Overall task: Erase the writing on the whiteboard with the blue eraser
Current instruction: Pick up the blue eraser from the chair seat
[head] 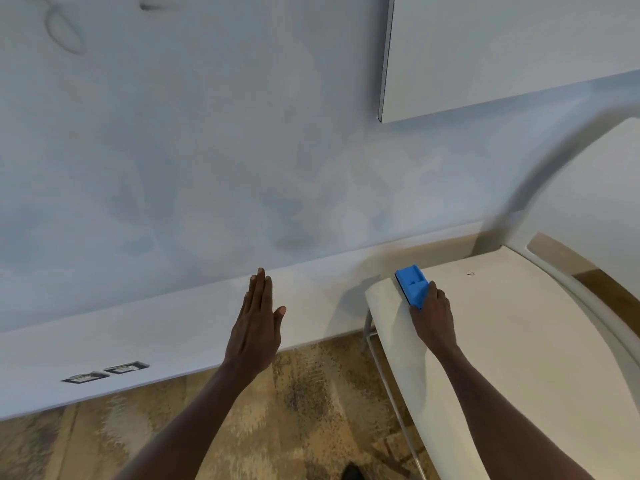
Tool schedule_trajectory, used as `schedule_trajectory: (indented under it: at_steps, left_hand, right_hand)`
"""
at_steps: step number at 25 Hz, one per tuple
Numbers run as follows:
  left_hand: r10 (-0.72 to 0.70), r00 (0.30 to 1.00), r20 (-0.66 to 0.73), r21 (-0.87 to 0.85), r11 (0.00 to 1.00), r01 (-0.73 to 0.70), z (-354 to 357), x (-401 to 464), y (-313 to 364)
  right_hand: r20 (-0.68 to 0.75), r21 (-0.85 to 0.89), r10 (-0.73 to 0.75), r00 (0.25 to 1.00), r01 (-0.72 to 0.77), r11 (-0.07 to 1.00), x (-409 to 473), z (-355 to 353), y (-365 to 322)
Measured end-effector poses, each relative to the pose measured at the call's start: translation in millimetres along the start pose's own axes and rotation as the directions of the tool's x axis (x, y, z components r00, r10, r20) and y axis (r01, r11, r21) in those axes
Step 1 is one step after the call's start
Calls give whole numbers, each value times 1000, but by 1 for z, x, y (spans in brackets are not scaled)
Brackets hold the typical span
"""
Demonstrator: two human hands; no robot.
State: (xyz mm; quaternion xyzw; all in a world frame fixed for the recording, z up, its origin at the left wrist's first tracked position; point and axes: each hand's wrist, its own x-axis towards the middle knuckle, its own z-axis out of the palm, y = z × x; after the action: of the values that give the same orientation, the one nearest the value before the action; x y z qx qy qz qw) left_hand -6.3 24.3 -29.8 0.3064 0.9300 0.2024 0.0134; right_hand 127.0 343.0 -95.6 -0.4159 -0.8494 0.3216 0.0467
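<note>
The whiteboard wall point(194, 140) fills the upper left, smeared grey-blue, with faint dark loops of writing point(64, 31) at its top left corner. A blue eraser point(412, 284) lies on the near left corner of a white chair seat point(519, 327). My right hand point(433, 318) grips the eraser's near end, fingers curled around it. My left hand point(258, 323) is held flat with fingers straight and together, pointing toward the wall's base and holding nothing.
A white panel point(502, 53) hangs on the wall at upper right. Two power sockets point(105, 372) sit in the white baseboard at lower left. The chair's back point(595, 188) rises at right, its metal leg point(391, 386) over patterned brown carpet point(294, 410).
</note>
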Motion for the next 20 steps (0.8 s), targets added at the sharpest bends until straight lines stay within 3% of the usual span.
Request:
schedule_trajectory:
  at_steps: [8,13,20]
  left_hand:
    - [7,982,-188,-41,999,-15,-52,7,6]
    - [35,954,-297,16,999,-32,-110,4,0]
    - [74,845,-530,20,997,-75,-208,-3,-31]
  right_hand:
    - [-182,99,-314,932,335,937,-32,-20,-88]
    - [-294,105,-514,806,561,821,-67,-42,-173]
    - [-448,121,-645,619,757,643,-133,-79,-309]
